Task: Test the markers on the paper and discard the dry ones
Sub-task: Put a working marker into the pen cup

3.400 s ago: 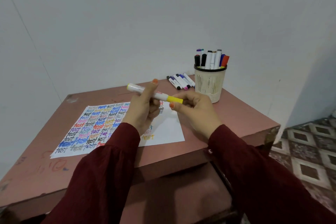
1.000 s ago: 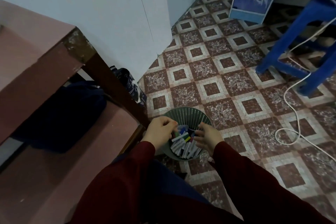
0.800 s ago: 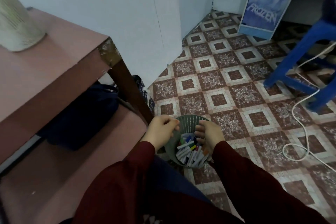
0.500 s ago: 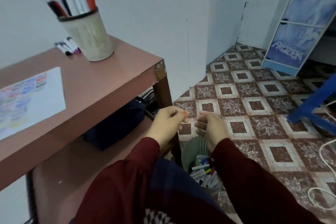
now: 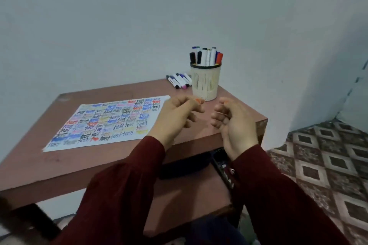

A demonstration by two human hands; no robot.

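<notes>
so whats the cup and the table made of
Cup: probably cream plastic, matte, its wall cut with thin vertical slots, dark rim on top. Table: looks like reddish-brown laminated or painted board, smooth with a dull sheen; hard to say which.

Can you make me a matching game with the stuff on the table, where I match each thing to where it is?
Things:
1. paper
2. pen cup
3. loose markers
4. left hand

Places:
A. lying flat on the table between the cup and the wall
B. standing near the table's far right corner, full of markers
C. raised above the paper's right edge, holding nothing
D. spread on the tabletop, covered in coloured "test" words

Pairs: 1-D, 2-B, 3-A, 4-C
</notes>
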